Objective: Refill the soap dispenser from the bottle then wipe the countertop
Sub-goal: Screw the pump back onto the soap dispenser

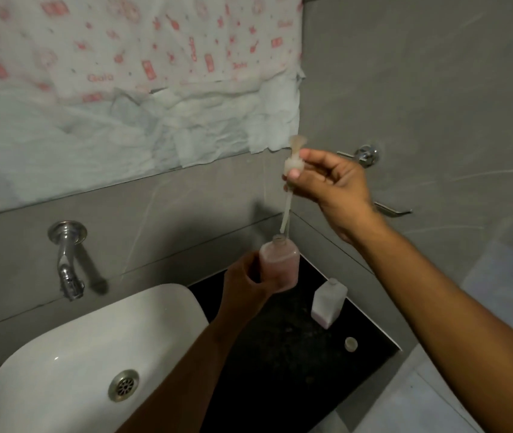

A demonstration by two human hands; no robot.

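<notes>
My left hand (249,284) grips the clear soap dispenser (281,260), which holds pinkish soap and has an open neck. My right hand (330,185) pinches the pump head (294,160) above it. The pump's white tube hangs down with its tip at the dispenser's mouth. On the black countertop (280,354) to the right stands the refill bottle (328,304), uncapped, with a little pink liquid at its bottom. Its small round cap (350,344) lies on the counter nearer to me.
A white basin (92,354) with a metal drain sits at the lower left, under a chrome wall tap (67,260). White printed paper covers the wall above. A chrome fitting and a holder stick out of the grey right wall.
</notes>
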